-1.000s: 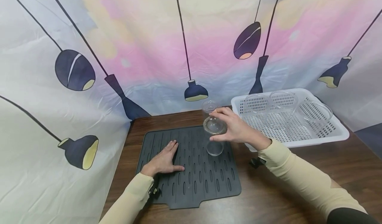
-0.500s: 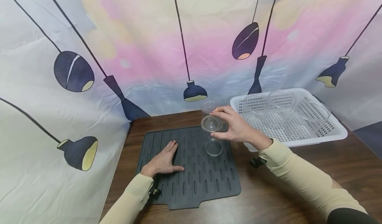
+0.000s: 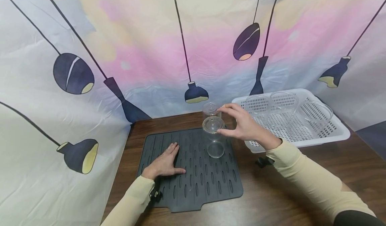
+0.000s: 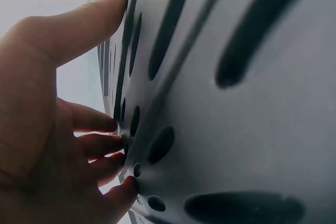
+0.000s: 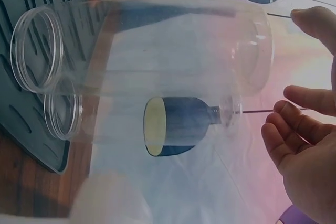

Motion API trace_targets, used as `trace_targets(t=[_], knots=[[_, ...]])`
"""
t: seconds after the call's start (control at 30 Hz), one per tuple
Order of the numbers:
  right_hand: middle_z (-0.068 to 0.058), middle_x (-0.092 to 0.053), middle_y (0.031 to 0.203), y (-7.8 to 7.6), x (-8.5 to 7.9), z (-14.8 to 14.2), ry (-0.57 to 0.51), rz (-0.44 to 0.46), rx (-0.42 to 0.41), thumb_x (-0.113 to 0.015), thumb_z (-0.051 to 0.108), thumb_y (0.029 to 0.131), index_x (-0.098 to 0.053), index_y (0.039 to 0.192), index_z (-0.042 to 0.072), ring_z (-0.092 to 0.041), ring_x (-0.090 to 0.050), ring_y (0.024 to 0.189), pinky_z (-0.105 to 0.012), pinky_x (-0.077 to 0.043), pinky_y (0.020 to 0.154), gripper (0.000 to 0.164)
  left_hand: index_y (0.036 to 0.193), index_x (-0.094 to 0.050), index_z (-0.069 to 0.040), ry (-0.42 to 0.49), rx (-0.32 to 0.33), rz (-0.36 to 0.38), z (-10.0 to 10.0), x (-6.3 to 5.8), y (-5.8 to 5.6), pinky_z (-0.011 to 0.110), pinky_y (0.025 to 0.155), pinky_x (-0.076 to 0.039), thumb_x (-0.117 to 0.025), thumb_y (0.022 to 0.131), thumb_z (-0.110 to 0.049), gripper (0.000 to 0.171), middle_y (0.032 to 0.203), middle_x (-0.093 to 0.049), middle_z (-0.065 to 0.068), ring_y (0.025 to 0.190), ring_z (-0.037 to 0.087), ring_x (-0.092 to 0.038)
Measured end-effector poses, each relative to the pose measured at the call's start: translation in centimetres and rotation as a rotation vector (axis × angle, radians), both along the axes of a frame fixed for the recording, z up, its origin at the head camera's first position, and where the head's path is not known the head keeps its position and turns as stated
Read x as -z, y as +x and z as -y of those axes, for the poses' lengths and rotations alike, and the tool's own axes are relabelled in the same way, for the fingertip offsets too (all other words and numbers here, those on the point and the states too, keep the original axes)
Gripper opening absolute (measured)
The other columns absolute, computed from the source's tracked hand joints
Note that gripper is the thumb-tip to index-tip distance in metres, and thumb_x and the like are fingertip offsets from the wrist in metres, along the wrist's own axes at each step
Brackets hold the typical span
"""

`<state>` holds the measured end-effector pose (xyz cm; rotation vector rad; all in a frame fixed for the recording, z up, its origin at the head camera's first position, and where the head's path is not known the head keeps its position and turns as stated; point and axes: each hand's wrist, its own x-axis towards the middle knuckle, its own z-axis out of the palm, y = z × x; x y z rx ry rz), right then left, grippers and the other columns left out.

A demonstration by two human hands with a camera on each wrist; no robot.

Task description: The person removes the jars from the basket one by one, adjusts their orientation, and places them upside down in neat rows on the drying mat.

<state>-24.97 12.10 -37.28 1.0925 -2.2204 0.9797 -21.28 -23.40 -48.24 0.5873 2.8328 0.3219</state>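
A clear jar (image 3: 214,139) stands upside down on the dark grey drying mat (image 3: 193,185). Its ridged mouth is on the mat in the right wrist view. A second clear jar (image 3: 208,110) stands just behind it, also mouth down. My right hand (image 3: 241,122) is beside the front jar's upper end, thumb and fingers spread apart. In the right wrist view a gap shows between the fingertips (image 5: 302,17) and the jar (image 5: 157,51). On the mat's left part rests my left hand (image 3: 163,162), fingers extended and thumb out, touching the ribbed surface (image 4: 252,119).
To the right, a white perforated basket (image 3: 328,139) holds several clear containers (image 3: 315,119) with round rims. Everything stands on a brown wooden table (image 3: 265,199). A printed cloth (image 3: 150,68) with lamp drawings hangs behind the table's back edge.
My right hand has let go of the front jar and moved slightly right. The jar shifted a little left, then settled on the mat. My left hand stays in place.
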Motion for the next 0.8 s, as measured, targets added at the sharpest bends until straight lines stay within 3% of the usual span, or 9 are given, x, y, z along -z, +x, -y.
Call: trace_targets(t=[0.27, 0.47, 0.8], knots=[[-0.014, -0.057, 0.126, 0.2, -1.3, -1.9, -0.016, 0.041, 0.094, -0.087, 0.028, 0.069, -0.06, 0.13, 0.007, -0.031, -0.056, 0.114, -0.052, -0.046, 0.094, 0.07, 0.154, -0.025, -0.003, 0.001, 0.003, -0.003, 0.0, 0.0, -0.2, 0.052, 0.115, -0.029, -0.073, 0.076, -0.062, 0.109, 0.163, -0.016, 0.015, 0.15, 0.032, -0.014], [-0.013, -0.057, 0.129, 0.0, -2.3, -4.1, -0.046, 0.034, 0.16, -0.088, 0.026, 0.067, -0.057, 0.135, 0.009, -0.028, -0.055, 0.114, -0.049, -0.045, 0.094, 0.076, 0.154, -0.024, -0.003, 0.004, 0.003, 0.002, 0.0, 0.0, -0.1, 0.052, 0.115, -0.029, -0.073, 0.077, -0.062, 0.109, 0.163, -0.015, 0.015, 0.151, 0.032, -0.014], [-0.014, -0.055, 0.133, 0.0, -2.8, -7.0, -0.096, 0.058, 0.25, -0.09, 0.017, 0.065, -0.057, 0.136, 0.009, -0.031, -0.052, 0.12, -0.053, -0.041, 0.099, 0.079, 0.154, -0.024, -0.003, 0.001, 0.0, -0.003, -0.1, 0.0, 0.0, 0.051, 0.115, -0.029, -0.074, 0.077, -0.06, 0.109, 0.163, -0.015, 0.015, 0.15, 0.032, -0.014]])
